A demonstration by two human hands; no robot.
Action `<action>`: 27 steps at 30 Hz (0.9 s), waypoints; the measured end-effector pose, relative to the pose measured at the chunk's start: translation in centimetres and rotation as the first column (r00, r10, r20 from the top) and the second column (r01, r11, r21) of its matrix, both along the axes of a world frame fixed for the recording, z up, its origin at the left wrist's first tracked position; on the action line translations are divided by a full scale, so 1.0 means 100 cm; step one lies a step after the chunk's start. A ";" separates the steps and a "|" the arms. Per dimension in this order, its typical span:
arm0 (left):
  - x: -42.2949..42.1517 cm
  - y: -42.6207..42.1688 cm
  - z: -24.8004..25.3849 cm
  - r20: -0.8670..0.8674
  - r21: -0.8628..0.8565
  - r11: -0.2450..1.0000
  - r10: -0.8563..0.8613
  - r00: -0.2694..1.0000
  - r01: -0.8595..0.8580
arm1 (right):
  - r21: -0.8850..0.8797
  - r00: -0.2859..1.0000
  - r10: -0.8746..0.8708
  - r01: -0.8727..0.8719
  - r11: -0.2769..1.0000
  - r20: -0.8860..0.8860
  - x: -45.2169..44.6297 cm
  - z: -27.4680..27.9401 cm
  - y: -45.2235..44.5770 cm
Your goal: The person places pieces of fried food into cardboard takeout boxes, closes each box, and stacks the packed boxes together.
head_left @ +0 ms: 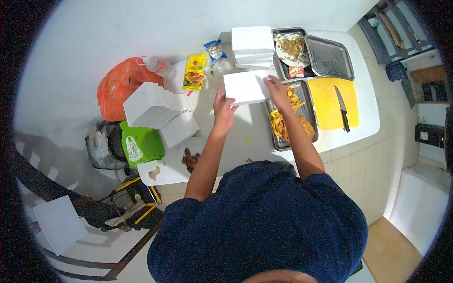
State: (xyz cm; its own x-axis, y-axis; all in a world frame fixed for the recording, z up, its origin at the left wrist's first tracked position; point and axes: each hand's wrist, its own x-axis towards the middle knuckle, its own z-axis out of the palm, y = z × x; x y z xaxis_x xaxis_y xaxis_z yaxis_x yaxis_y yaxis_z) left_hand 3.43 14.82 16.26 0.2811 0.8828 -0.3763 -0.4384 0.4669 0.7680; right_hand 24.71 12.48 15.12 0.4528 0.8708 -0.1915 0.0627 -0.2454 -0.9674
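A closed white cardboard box (246, 87) is held level between my two hands over the middle of the table. My left hand (223, 111) grips its near left corner, thumb on the front side. My right hand (279, 93) holds the right end, with the fingers over the edge. Just under my right forearm lies a metal tray (274, 139) with fries (293, 100) and fried pieces in it. Behind the held box rises a stack of white boxes (252, 40). The undersides of both hands are hidden.
Right of the tray, a knife (341, 106) lies on a yellow cutting board (325, 120). Behind stand a tray with a plate of food (291, 47) and an empty metal tray (330, 59). At left are leaning white boxes (148, 106), an orange bag (113, 89) and a yellow packet (194, 70).
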 end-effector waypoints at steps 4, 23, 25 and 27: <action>-0.020 -0.029 -0.023 -0.082 -0.073 0.992 -0.105 0.991 0.099 | 0.010 0.987 0.159 -0.159 0.987 -0.032 -0.007 -0.042 -0.039; -0.087 -0.122 -0.052 -0.302 -0.326 0.881 -0.442 0.845 0.344 | -0.103 0.946 0.032 -0.069 0.992 -0.323 -0.071 -0.076 -0.105; -0.089 -0.122 -0.071 -0.266 -0.312 0.892 -0.412 0.871 0.327 | -0.091 0.935 -0.001 -0.034 0.995 -0.355 -0.078 -0.077 -0.105; -0.089 -0.122 -0.086 -0.238 -0.303 0.904 -0.378 0.895 0.301 | -0.076 0.912 0.035 -0.072 0.994 -0.408 -0.080 -0.071 -0.109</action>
